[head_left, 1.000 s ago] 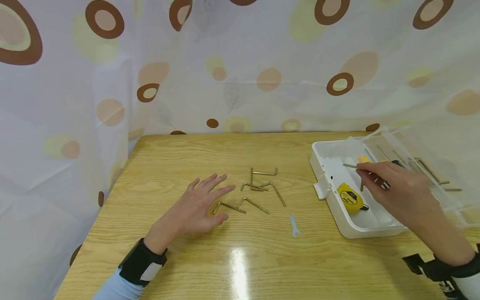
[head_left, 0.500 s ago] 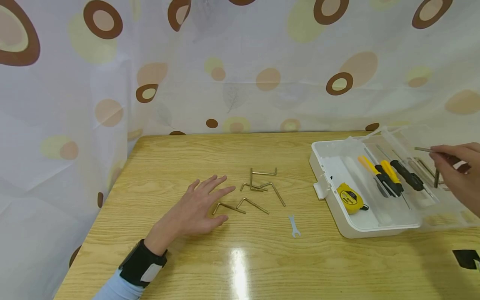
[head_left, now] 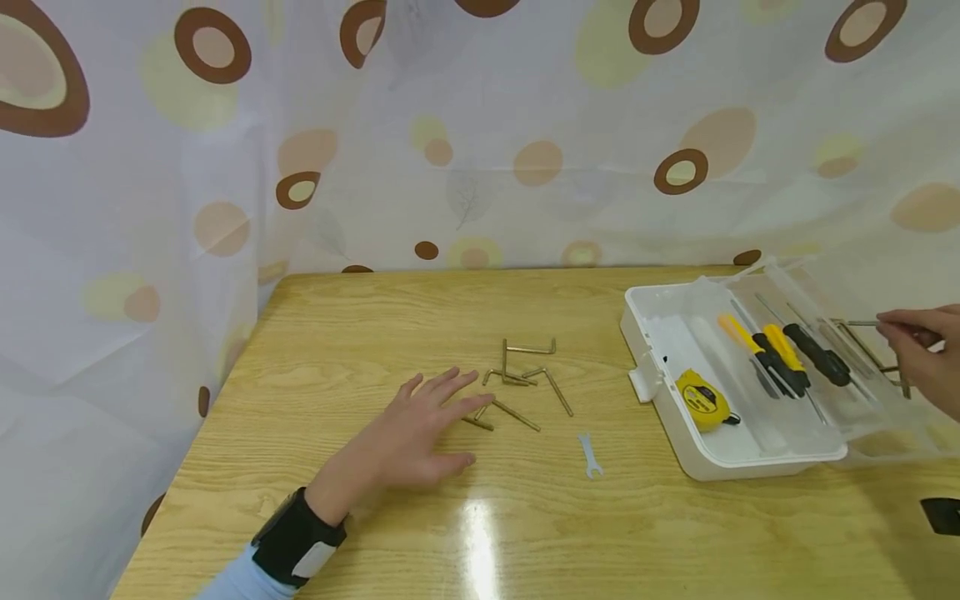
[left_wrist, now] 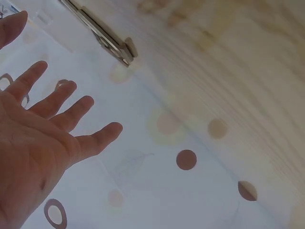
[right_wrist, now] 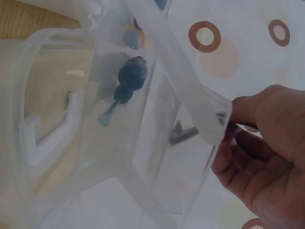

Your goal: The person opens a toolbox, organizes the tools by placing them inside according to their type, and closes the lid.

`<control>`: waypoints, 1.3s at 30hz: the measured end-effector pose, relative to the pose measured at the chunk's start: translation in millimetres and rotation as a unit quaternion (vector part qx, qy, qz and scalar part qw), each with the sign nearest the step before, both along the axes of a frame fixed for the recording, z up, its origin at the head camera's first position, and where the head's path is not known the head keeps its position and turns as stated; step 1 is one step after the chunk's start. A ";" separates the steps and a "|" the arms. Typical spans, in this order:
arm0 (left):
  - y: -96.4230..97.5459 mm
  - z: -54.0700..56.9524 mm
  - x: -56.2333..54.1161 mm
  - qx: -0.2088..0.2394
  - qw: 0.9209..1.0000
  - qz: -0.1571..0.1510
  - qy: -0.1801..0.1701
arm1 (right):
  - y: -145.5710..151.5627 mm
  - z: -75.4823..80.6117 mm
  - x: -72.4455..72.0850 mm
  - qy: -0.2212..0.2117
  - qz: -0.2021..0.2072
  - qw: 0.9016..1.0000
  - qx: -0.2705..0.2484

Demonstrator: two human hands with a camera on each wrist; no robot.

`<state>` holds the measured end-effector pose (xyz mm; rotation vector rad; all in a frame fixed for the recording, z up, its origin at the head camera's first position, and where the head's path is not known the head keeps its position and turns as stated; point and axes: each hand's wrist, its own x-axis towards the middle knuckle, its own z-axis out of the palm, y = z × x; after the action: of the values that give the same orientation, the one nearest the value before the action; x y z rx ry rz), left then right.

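Note:
My right hand (head_left: 930, 354) pinches an L-shaped hex key (head_left: 858, 322) over the far right of the clear lid of the white toolbox. In the right wrist view the fingertips are partly behind the lid's edge. Beside that key, several more brass-coloured hex keys (head_left: 862, 346) lie at the lid. My left hand (head_left: 416, 433) is held over the table with spread fingers, holding nothing. It partly hides one of several loose hex keys (head_left: 517, 415) on the wood. From the left wrist, the palm (left_wrist: 33, 138) and straight fingers are seen.
The open toolbox (head_left: 637, 333) stands at the right, its clear lid (head_left: 900, 433) folded outward. Inside sits a yellow tape measure (head_left: 702, 402); screwdrivers (head_left: 817, 354) lie in a clear tray. A small flat wrench (head_left: 589, 455) lies on the table (head_left: 375, 308). A patterned curtain (head_left: 487, 200) hangs behind.
My right hand has carried the hex key rightward from above the toolbox to its lid, then lowered it slightly. My left hand has shifted a little right and nearer.

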<state>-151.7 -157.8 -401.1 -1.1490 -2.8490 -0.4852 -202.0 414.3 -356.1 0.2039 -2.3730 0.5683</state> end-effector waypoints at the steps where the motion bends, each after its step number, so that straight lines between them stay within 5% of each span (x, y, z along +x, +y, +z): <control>1: 2.7 -0.5 1.9 -0.002 1.000 -0.006 0.000 | 0.6 -1.1 1.1 -0.013 -0.003 1.000 0.003; 10: 22.0 1.4 14.9 -0.013 0.998 -0.045 0.033 | 0.5 -8.4 5.5 -0.111 -0.014 0.994 0.001; 19: 23.8 -0.3 16.8 -0.026 0.998 -0.045 0.045 | -32.7 -2.3 19.9 -0.062 -0.015 0.995 0.073; 27: 23.2 1.4 15.8 -0.030 0.997 -0.038 0.060 | -61.6 6.6 22.1 -0.168 -0.028 0.968 0.182; 35: 17.0 2.3 16.8 -0.033 0.998 -0.027 0.047 | -37.2 7.5 8.1 -0.293 -0.032 0.940 0.174; 39: 15.4 3.0 16.6 -0.031 0.998 -0.023 0.048 | -33.1 8.8 -3.1 -0.301 -0.013 0.939 0.165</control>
<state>-135.2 -142.4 -398.2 -1.2152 -2.7797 -0.3355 -205.1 381.2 -347.3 0.1596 -3.0597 0.2282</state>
